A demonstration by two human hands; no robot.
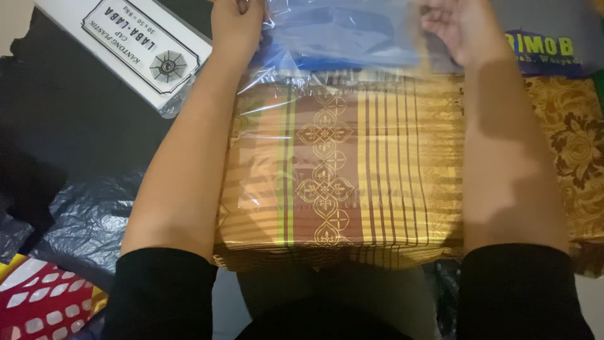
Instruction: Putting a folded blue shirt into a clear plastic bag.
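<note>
A folded cloth (340, 170) in gold, brown and green stripes with an ornamental band lies in front of me, inside a clear plastic bag (340, 38). My left hand (236, 25) grips the bag's far left edge at the top of the view. My right hand (456, 28) pinches the bag's far right edge. Both forearms, in black sleeves, run along the two sides of the cloth. The bag's open end extends past the cloth over a blue surface.
A white flat pack of plastic bags (135, 47) lies at the upper left. Dark plastic sheeting (88, 214) covers the left side. A gold floral fabric (576, 145) lies to the right. A red and white patterned item (41, 296) sits at the lower left.
</note>
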